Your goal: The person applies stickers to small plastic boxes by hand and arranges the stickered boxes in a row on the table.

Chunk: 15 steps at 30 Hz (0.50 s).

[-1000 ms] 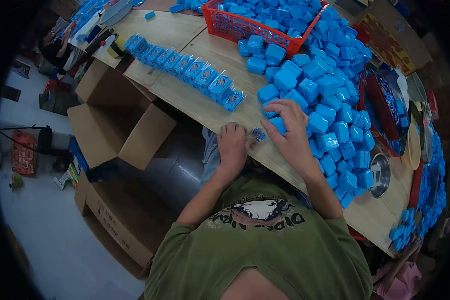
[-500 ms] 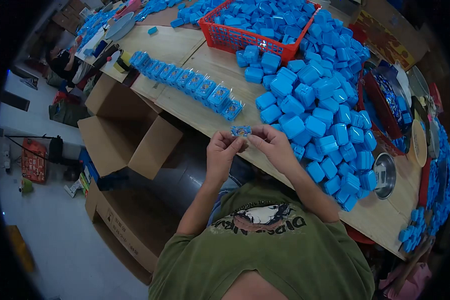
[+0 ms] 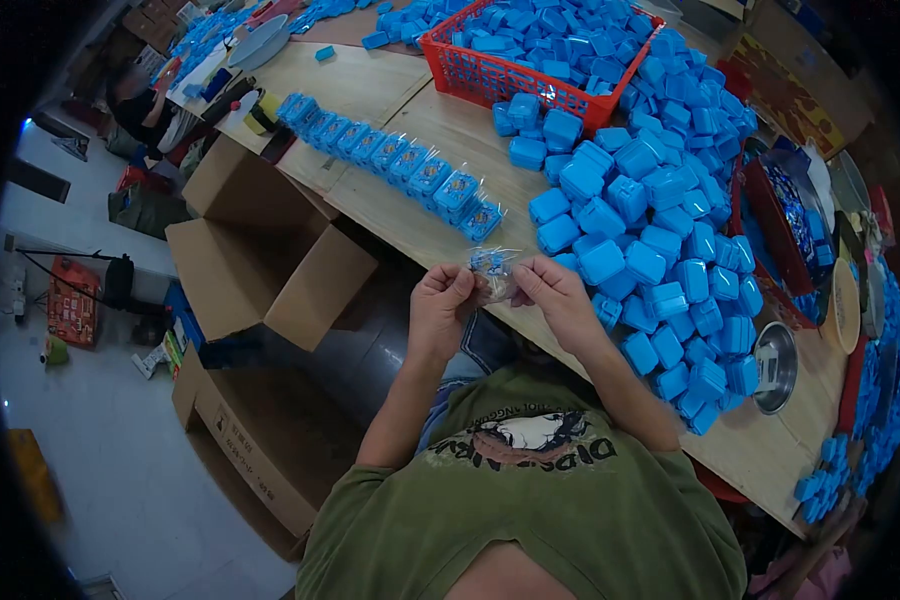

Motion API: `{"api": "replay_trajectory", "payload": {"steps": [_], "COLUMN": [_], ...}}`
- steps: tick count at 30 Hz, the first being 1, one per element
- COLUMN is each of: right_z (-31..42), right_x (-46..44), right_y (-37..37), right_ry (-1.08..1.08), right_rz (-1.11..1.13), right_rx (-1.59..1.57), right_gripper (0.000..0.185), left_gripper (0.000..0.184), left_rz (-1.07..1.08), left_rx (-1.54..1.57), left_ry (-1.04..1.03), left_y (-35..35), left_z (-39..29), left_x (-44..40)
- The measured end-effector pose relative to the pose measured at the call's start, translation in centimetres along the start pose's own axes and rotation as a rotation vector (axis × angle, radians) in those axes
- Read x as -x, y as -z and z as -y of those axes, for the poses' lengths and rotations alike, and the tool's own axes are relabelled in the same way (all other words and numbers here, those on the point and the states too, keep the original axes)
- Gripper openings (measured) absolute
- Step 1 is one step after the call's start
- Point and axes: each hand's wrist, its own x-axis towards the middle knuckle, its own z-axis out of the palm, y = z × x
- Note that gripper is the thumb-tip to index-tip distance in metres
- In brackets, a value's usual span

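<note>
Between my two hands, at the table's front edge, is a small clear plastic bag (image 3: pixel 492 268) with blue printing near its top. My left hand (image 3: pixel 440 305) pinches its left side between thumb and fingers. Its right side is gripped the same way by my right hand (image 3: pixel 552 298). Whether anything lies inside the bag I cannot make out. Just beyond my hands, a row of blue cases in clear wrapping (image 3: pixel 430 178) runs away to the upper left. A heap of bare blue plastic cases (image 3: pixel 662 262) spreads to the right of my right hand.
A red basket (image 3: pixel 515 88) full of blue cases stands at the back. On the right are a metal bowl (image 3: pixel 774 368) and a red tray (image 3: pixel 775 215) with shiny packets. Open cardboard boxes (image 3: pixel 320 285) stand left, below the table edge. Another person (image 3: pixel 142 112) is at far left.
The clear bag now shows more of its body below the printed part, and my hands have moved slightly apart. The whole view has shifted a little.
</note>
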Motion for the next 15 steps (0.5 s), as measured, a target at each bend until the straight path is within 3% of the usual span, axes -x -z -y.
{"api": "replay_trajectory", "payload": {"steps": [10, 15], "right_z": [0.6, -0.6], "right_x": [-0.3, -0.5], "right_y": [-0.5, -0.4], "right_ry": [-0.043, 0.060], "right_rz": [-0.025, -0.064], "right_rx": [-0.017, 0.273], "right_gripper": [0.017, 0.013], "left_gripper": [0.013, 0.012], "left_rz": [0.023, 0.067], "left_rx": [-0.054, -0.308], "left_ry": [-0.023, -0.168], "left_y": [-0.1, -0.4], "left_z": [-0.5, 0.0], "left_x": [0.4, 0.7]}}
